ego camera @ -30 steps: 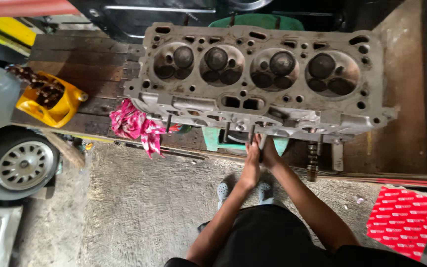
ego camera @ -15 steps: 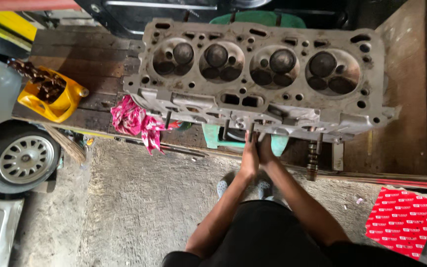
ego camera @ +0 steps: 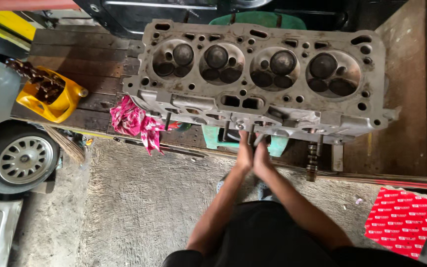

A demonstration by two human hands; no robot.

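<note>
**Two hands pressed together at the near edge of a cylinder head**

Both hands are held palm to palm at the near, lower edge of the cylinder head (ego camera: 260,79), just below its middle. The left hand (ego camera: 244,154) and the right hand (ego camera: 264,159) are pressed flat against each other, fingers pointing up toward the casting; a thin upright stem appears to be caught between the palms, though what it is cannot be told. The cylinder head is laid across the wooden bench (ego camera: 75,59), its long axis running left to right, four combustion chambers facing up. It lies directly ahead of the hands, whose fingertips are touching or nearly touching its underside edge. Neither hand is clearly nearer; they are met at the same point.

A pink patterned rag (ego camera: 134,121) is draped off the bench edge to the left, a yellow container (ego camera: 50,99) of dark parts further left. A camshaft-like rod (ego camera: 312,160) hangs to the right. A car wheel (ego camera: 18,158) and a red carton (ego camera: 401,220) are seen on the floor.
</note>
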